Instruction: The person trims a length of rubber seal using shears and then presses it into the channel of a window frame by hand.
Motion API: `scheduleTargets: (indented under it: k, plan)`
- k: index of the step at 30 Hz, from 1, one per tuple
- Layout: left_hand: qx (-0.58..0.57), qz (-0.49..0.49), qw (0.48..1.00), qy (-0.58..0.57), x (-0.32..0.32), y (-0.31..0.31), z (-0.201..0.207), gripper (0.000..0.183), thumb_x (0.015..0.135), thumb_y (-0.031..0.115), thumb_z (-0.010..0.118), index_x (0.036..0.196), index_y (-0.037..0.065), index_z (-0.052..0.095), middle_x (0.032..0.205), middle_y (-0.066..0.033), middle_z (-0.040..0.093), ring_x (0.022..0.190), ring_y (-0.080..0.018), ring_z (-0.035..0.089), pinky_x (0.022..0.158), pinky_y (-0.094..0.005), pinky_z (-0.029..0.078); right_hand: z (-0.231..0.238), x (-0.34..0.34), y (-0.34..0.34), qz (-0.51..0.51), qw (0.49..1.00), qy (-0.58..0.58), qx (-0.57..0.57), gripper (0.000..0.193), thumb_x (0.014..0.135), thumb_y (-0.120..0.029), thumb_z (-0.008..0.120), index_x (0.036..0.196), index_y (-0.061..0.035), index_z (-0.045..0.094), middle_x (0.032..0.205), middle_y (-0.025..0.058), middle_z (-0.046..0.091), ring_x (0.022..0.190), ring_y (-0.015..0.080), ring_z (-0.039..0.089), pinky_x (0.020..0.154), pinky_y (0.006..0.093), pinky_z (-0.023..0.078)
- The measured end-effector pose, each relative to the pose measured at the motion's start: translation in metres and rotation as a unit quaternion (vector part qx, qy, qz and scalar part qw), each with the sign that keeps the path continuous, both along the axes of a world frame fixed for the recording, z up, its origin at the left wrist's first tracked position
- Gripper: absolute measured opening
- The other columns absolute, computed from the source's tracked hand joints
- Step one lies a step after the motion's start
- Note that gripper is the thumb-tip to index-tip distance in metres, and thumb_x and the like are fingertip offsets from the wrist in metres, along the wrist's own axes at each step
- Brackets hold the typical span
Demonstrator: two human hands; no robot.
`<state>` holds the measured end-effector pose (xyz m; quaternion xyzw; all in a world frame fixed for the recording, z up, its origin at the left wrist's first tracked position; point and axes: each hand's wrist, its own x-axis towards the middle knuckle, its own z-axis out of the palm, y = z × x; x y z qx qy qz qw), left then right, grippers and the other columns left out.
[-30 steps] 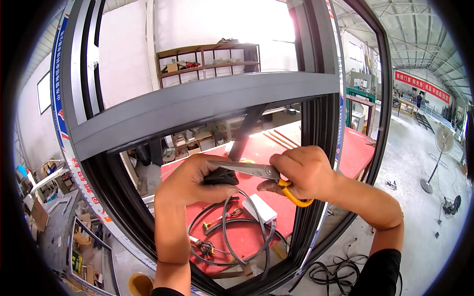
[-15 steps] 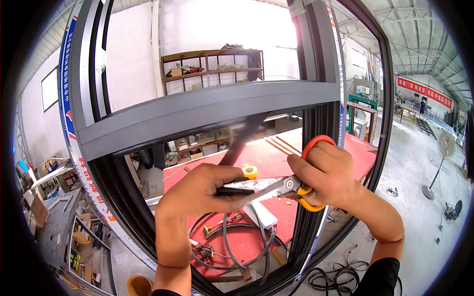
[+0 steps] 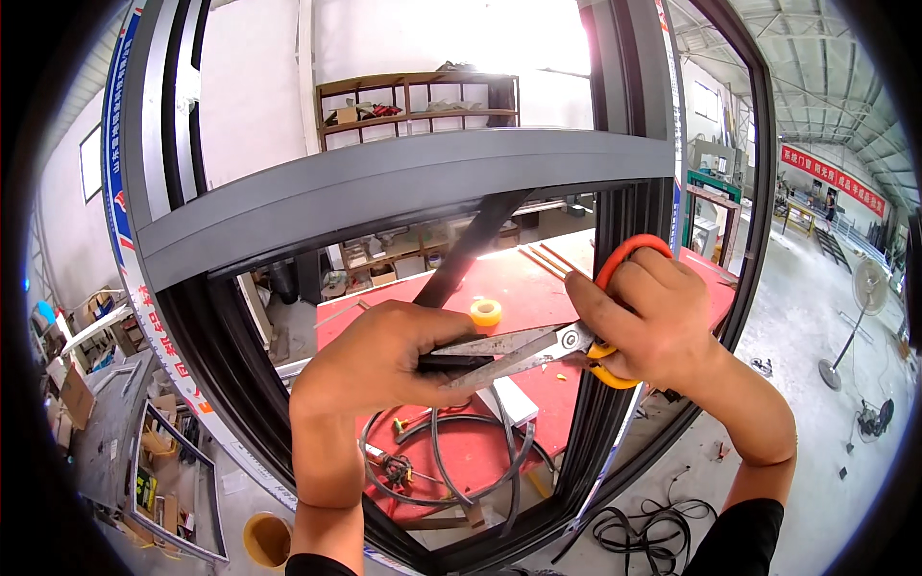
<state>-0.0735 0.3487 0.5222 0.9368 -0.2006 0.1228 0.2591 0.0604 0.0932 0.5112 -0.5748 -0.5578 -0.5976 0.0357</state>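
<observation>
My right hand [image 3: 658, 322] is closed through the orange and yellow handles of a pair of scissors [image 3: 530, 359]. Its blades stand apart and point left, to the fingers of my left hand [image 3: 360, 360]. That hand pinches a black rubber strip [image 3: 473, 252], whose short end lies between the two blades. From my fingers the strip rises, partly blurred, to the underside of a grey window frame's crossbar [image 3: 413, 171]. Both hands are just below this crossbar, in front of the opening. My left fingertips are partly hidden behind the blades.
Behind the frame, a red table [image 3: 451, 294] carries a yellow tape roll [image 3: 486, 312], a white box [image 3: 513, 403] and coiled black strip [image 3: 437, 456]. More black strip [image 3: 648, 533] lies on the floor at right, near a standing fan [image 3: 869, 288]. A bucket [image 3: 267, 538] stands at lower left.
The view has shifted a little, so the crossbar sits higher in it. The scissor blades are spread slightly wider around the strip's end. Both hands keep their grip.
</observation>
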Motion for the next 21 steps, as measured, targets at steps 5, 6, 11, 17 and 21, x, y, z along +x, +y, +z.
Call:
scheduleTargets:
  k: [5, 6, 11, 17, 21]
  plan:
    - [-0.008, 0.007, 1.0, 0.016, 0.0, -0.003, 0.002, 0.047, 0.075, 0.028, 0.079, 0.11, -0.001, 0.066, 0.082, -0.0134, 0.066, 0.068, -0.0194, 0.061, 0.066, -0.0311, 0.048, 0.002, -0.001, -0.004, -0.01, 1.0, 0.007, -0.007, 0.038, 0.064, -0.021, 0.068, 0.101, -0.0112, 0.068, 0.072, 0.0012, 0.049, 0.065, 0.0176, 0.052, 0.051, 0.0299, 0.044]
    - [-0.011, 0.014, 1.0, 0.017, -0.002, -0.006, 0.003, 0.046, 0.075, 0.029, 0.079, 0.107, -0.001, 0.067, 0.078, -0.0137, 0.065, 0.066, -0.0191, 0.059, 0.064, -0.0316, 0.047, 0.002, -0.001, -0.005, -0.01, 1.0, 0.012, -0.006, 0.038, 0.064, -0.022, 0.069, 0.101, -0.0113, 0.068, 0.072, 0.0013, 0.049, 0.065, 0.0176, 0.052, 0.052, 0.0299, 0.044]
    - [0.012, 0.009, 1.0, -0.003, 0.0, -0.005, 0.004, 0.041, 0.078, 0.032, 0.079, 0.099, -0.002, 0.068, 0.071, -0.0139, 0.062, 0.06, -0.0171, 0.054, 0.059, -0.0329, 0.045, 0.001, -0.003, -0.008, -0.021, 1.0, 0.017, -0.009, 0.038, 0.064, -0.023, 0.069, 0.1, -0.0111, 0.068, 0.073, 0.0014, 0.05, 0.066, 0.0174, 0.052, 0.052, 0.0294, 0.045]
    - [0.01, -0.038, 0.999, -0.004, 0.0, 0.003, 0.006, 0.034, 0.079, 0.028, 0.077, 0.085, -0.001, 0.063, 0.064, -0.0098, 0.052, 0.057, -0.0129, 0.045, 0.053, -0.0308, 0.038, -0.004, 0.006, 0.004, 0.037, 0.999, -0.003, -0.016, 0.037, 0.063, -0.022, 0.073, 0.096, -0.0084, 0.067, 0.067, 0.0017, 0.043, 0.058, 0.0184, 0.048, 0.046, 0.0308, 0.039]
    - [-0.058, -0.058, 0.996, 0.029, 0.0, 0.007, 0.004, 0.028, 0.078, 0.021, 0.077, 0.081, -0.001, 0.06, 0.063, -0.005, 0.048, 0.058, -0.0091, 0.041, 0.052, -0.0285, 0.035, -0.003, 0.013, 0.012, 0.034, 0.998, -0.026, -0.039, 0.035, 0.066, -0.025, 0.07, 0.095, -0.0066, 0.065, 0.069, 0.0025, 0.048, 0.059, 0.018, 0.052, 0.047, 0.0298, 0.042]
